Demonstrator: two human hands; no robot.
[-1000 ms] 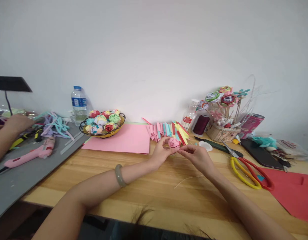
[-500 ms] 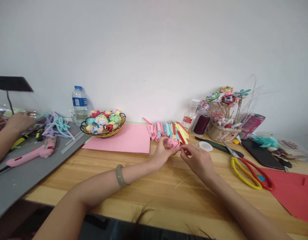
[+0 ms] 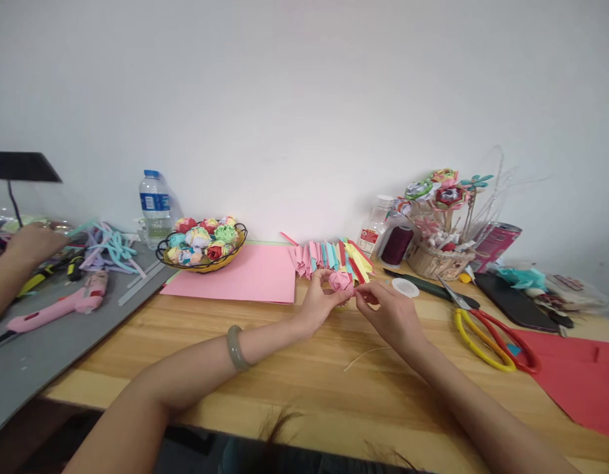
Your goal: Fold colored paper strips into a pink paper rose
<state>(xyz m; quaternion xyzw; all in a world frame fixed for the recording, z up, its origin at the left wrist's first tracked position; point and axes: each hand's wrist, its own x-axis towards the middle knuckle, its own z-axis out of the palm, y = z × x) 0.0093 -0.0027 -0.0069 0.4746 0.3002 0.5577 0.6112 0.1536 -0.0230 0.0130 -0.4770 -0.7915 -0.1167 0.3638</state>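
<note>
Two baskets (image 3: 201, 267) hold flowers (image 3: 199, 237); a pink flower (image 3: 340, 281) sits between hands (image 3: 318, 308).

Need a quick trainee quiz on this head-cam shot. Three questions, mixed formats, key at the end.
1. True or false: the left hand is holding the water bottle.

2. Multiple choice: where is the bangle?
A) on the right arm
B) on the left arm
C) loose on the table

3. Fill in the blank: the handles of the scissors are yellow and ____.

Key: 1. False, it holds a pink paper flower. 2. B. 3. Red.
</note>
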